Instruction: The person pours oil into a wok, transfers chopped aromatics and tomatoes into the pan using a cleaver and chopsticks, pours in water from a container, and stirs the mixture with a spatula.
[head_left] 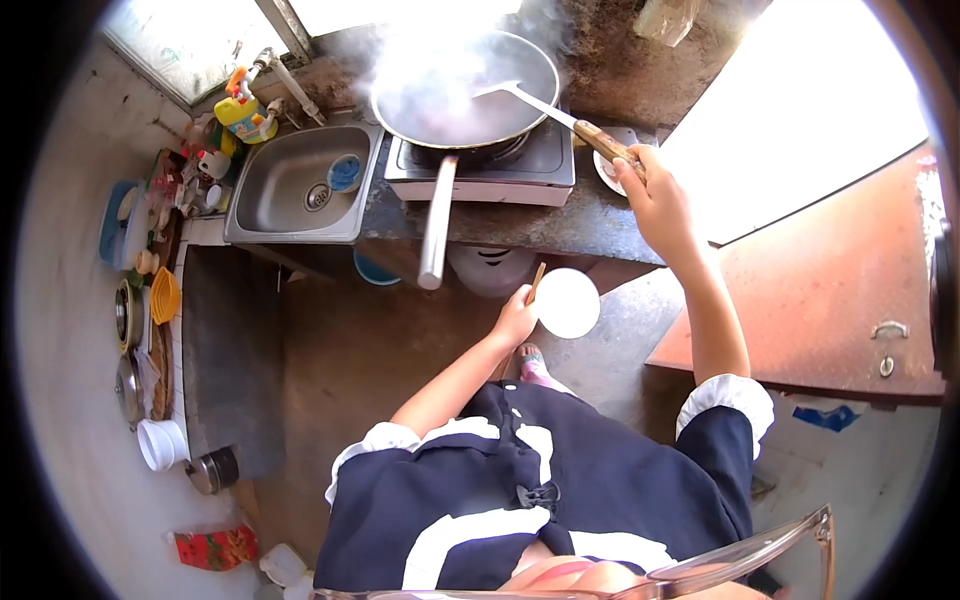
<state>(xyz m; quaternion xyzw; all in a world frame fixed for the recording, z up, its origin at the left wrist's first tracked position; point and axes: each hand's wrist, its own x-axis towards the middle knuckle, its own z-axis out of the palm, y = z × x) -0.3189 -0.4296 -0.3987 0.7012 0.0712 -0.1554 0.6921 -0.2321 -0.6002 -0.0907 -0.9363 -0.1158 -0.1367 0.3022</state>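
My right hand (648, 190) is closed round the wooden handle of a cooking spatula (545, 107), whose metal end reaches into a wok (465, 143). Thick steam hides most of what lies in the wok. It sits on a gas stove (545, 170), its long metal handle pointing towards me. Lower down, my left hand (515, 318) grips a round white bowl (568, 303) by its edge, together with wooden chopsticks (538, 279). The bowl is too bright to show any contents. Both hands are apart from each other.
Left of the stove is a steel sink (275, 190) with a blue-and-white container (345, 173) in it. A yellow spray bottle (245, 117) stands behind. Along the left wall are an orange basket (165, 296) and a white tub (162, 445). A reddish cabinet (810, 290) stands at right.
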